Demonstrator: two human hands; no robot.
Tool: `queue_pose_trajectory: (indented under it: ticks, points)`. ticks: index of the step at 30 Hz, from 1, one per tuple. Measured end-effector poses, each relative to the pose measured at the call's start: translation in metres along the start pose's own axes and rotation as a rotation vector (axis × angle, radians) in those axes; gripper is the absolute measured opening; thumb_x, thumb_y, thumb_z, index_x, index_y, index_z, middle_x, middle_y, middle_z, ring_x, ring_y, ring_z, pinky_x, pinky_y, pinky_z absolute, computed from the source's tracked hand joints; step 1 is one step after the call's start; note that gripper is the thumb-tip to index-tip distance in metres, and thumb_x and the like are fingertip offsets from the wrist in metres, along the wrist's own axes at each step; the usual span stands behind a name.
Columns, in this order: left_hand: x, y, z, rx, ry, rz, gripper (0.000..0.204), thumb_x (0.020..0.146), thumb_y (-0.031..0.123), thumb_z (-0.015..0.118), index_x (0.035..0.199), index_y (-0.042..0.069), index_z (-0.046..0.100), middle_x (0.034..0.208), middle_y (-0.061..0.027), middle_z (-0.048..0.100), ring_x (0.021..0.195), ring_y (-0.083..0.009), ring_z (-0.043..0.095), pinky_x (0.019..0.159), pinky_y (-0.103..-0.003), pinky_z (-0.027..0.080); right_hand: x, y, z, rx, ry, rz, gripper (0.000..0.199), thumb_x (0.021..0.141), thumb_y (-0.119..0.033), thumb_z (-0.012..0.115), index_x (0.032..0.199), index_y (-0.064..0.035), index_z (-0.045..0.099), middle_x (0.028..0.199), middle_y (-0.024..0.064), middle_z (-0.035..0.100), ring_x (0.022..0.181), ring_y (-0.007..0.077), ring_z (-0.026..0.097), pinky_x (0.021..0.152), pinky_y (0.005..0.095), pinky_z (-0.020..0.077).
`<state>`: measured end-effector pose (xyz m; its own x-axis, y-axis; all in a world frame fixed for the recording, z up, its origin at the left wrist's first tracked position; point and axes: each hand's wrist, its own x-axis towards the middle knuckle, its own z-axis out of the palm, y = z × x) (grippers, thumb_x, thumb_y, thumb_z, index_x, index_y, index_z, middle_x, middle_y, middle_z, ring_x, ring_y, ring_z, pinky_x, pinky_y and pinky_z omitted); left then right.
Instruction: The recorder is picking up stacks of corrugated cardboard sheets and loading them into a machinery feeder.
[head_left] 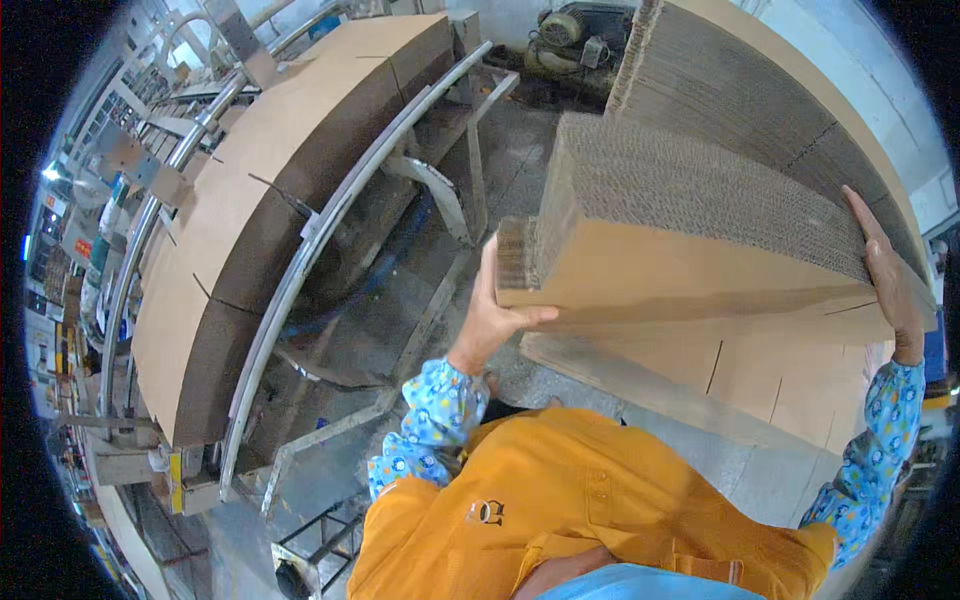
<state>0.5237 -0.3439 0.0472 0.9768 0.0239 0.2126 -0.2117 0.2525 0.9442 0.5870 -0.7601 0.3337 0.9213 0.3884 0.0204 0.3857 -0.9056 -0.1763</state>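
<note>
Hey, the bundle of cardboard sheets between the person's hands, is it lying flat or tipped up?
Tipped up. The cardboard bundle leans on edge, corrugated edges facing up, left hand under its near corner, right hand against its far end.

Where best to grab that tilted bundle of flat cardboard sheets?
By its two opposite ends, from the sides. The cardboard bundle is wide, loose sheets on edge, so squeezing keeps them together. The left hand clamps the near-left corner, thumb underneath; the right hand presses flat on the far end.
</note>
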Motion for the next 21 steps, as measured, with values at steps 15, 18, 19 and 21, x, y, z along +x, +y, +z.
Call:
queue_pose_trajectory:
  ticks: [15, 18, 19, 21]
  points:
    - [0.0, -0.011, 0.0, 0.106, 0.082, -0.132, 0.093, 0.057, 0.008, 0.09, 0.134, 0.001, 0.037, 0.12, -0.0081, 0.055, 0.109, -0.0197, 0.055, 0.095, -0.034, 0.046, 0.002, 0.015, 0.002, 0.092, 0.032, 0.023, 0.055, 0.101, -0.038, 0.033, 0.143, -0.0033, 0.038, 0.145, 0.0129, 0.041, 0.137, 0.0253, 0.033, 0.114, 0.0342, 0.0205]
    - [0.0, -0.012, 0.002, 0.164, 0.07, -0.035, 0.081, 0.059, 0.005, 0.088, 0.128, 0.0, 0.045, 0.119, -0.008, 0.058, 0.105, -0.0198, 0.057, 0.093, -0.034, 0.047, 0.003, 0.013, 0.003, 0.079, 0.067, -0.007, 0.051, 0.101, -0.036, 0.036, 0.138, -0.0017, 0.044, 0.14, 0.0132, 0.046, 0.133, 0.0253, 0.038, 0.112, 0.0345, 0.025]
    - [0.001, -0.01, 0.004, 0.184, 0.07, -0.047, 0.078, 0.06, 0.004, 0.088, 0.127, 0.0, 0.047, 0.118, -0.0077, 0.058, 0.104, -0.0199, 0.057, 0.093, -0.034, 0.047, 0.003, 0.012, 0.0, 0.08, 0.08, 0.027, 0.05, 0.101, -0.035, 0.036, 0.137, -0.0012, 0.046, 0.138, 0.0132, 0.048, 0.131, 0.0253, 0.04, 0.111, 0.0345, 0.0267]
    - [0.001, -0.006, 0.008, 0.185, 0.1, -0.044, 0.076, 0.06, 0.001, 0.086, 0.126, 0.0, 0.048, 0.118, -0.0076, 0.058, 0.103, -0.0201, 0.057, 0.092, -0.033, 0.046, 0.004, 0.009, -0.005, 0.12, 0.244, -0.036, 0.049, 0.101, -0.036, 0.038, 0.132, 0.0006, 0.049, 0.132, 0.0132, 0.052, 0.126, 0.0249, 0.046, 0.108, 0.0349, 0.0314]
